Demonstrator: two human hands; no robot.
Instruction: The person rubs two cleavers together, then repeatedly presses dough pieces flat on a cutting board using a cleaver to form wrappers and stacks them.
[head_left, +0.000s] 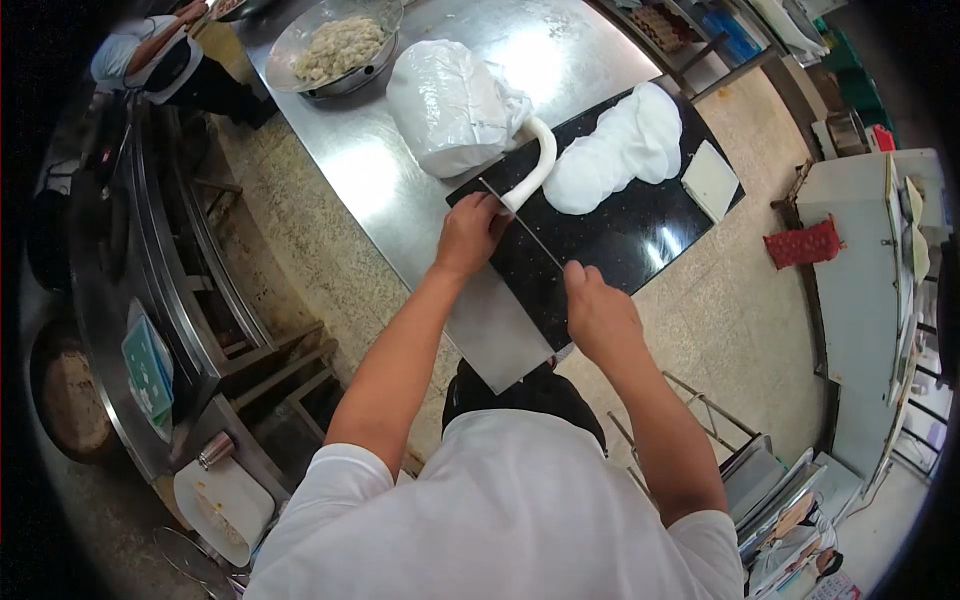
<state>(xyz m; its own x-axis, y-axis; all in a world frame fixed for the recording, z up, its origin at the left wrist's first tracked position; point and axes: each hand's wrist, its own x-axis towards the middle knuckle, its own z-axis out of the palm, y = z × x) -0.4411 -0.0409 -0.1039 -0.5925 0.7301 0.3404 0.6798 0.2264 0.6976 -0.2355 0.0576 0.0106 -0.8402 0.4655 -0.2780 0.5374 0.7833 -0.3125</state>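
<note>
Head camera view, which looks down, shows two hands at work over a black board (530,295) that lies on a steel bench (370,185). The right hand (603,312) is closed around the handle end of a knife (530,233), and its long thin blade runs from this hand toward the left hand (470,236), ahead of it. The left hand has its fingers bent near the knife's far end, beside the near end of a white dough rope (546,160); whether the fingertips pinch this rope, I cannot tell. The rope goes from there forward and bends, just ahead of both hands. Beyond the right hand lies a large white dough lump (620,150), and farther to the right of it a pale flat block (710,180). Straight ahead of the left hand rests a plastic-wrapped bundle (445,105), and well beyond it, to the left, a bowl (288,62) with many small pale pieces (345,48). As I judge, the work is only partly done: the rope is already shaped and the blade is at its near end, but most of its length seems whole, and the lump is not divided into small portions.
</note>
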